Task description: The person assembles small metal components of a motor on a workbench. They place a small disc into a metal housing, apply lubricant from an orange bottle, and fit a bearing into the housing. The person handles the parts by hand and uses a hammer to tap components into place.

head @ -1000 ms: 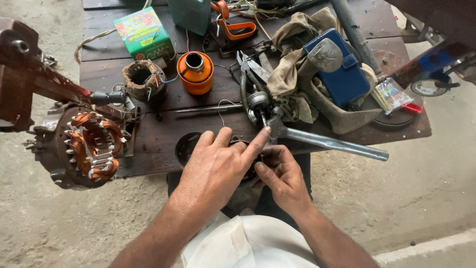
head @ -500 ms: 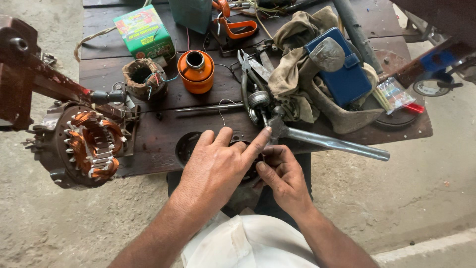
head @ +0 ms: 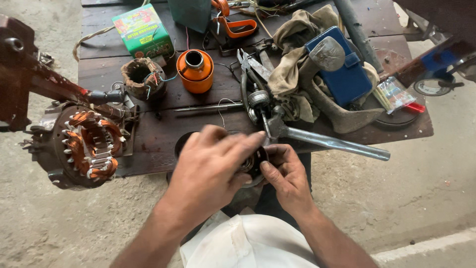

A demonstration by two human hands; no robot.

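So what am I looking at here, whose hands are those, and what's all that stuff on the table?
The camera sits on a person's head and looks down, so you see that person's own two hands. The left hand and right hand together hold a small dark round metal part; the hands cover most of it. In front is a dark wooden table. On it lie an orange spool, a small wire coil, a green box, pliers, a rag, a blue case and a long metal tool. At the left, off the table's edge, is a motor part wound with copper wire.
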